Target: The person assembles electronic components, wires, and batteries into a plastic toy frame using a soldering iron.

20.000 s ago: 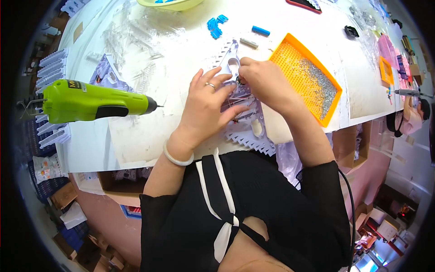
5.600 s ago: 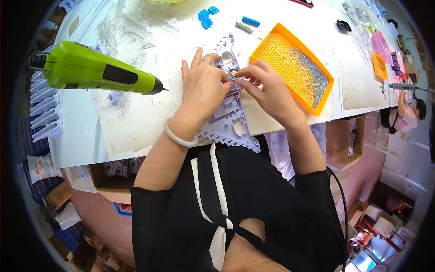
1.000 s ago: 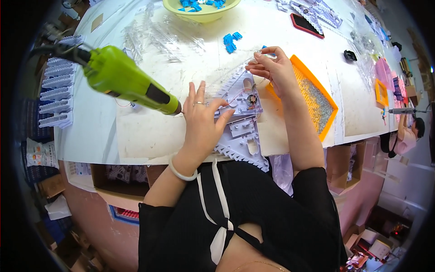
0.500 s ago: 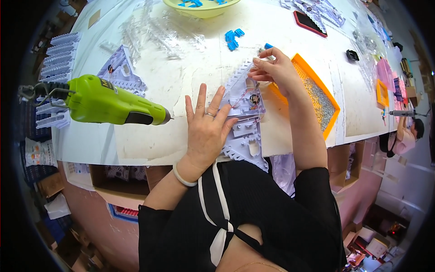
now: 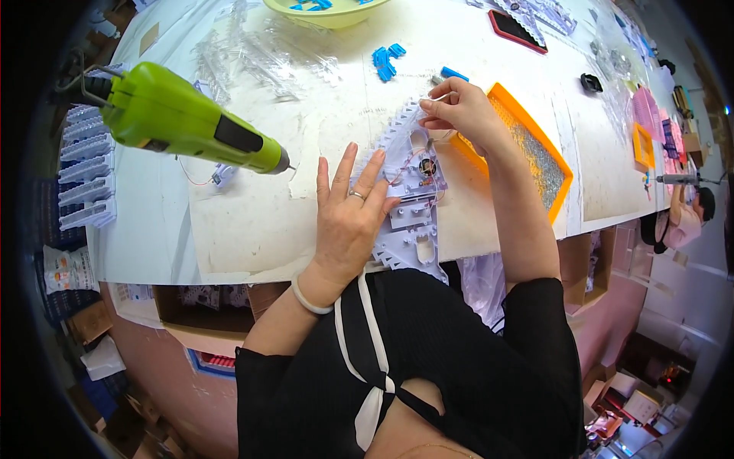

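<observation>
Currently: lilac plastic part (image 5: pixel 409 191) pinned flat by left hand (image 5: pixel 348 222), fingers spread; long axis toward right hand (image 5: pixel 459 111), pinched on thin white wire (image 5: pixel 437 98) at far end.

Glossy green plastic screwdriver (image 5: pixel 183 126); matt lilac plastic panel (image 5: pixel 409 199)

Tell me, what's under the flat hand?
The left hand lies flat on a pale lilac plastic toothed panel; the part beneath the palm is hidden.
</observation>
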{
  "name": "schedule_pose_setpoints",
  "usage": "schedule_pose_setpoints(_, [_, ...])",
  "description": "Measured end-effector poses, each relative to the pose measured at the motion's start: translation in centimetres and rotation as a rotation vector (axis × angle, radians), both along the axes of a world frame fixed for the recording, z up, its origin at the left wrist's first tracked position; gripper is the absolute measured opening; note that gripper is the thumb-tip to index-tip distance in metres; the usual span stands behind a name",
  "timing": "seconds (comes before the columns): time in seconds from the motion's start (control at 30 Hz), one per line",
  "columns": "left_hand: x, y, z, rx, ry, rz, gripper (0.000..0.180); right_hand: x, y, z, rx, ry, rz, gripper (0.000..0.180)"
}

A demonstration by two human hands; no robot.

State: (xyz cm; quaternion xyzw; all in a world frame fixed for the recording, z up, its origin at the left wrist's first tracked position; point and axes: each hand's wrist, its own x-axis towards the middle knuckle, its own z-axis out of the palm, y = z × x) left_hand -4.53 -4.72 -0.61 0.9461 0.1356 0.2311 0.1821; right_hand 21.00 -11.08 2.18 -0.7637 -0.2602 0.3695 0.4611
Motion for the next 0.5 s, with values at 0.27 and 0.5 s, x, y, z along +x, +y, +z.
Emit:
schedule_pose_setpoints(0.27, [1.1,0.6,0.3,-0.211,-0.070,0.039,0.023,0.0,0.2,-0.1,0.020,0.033,-0.013,0.035])
schedule_pose_setpoints(0.5, [1.9,0.8,0.2,-0.127,-0.089,0.014,0.015,-0.2,0.2,0.1,-0.002,0.012,-0.019,0.034])
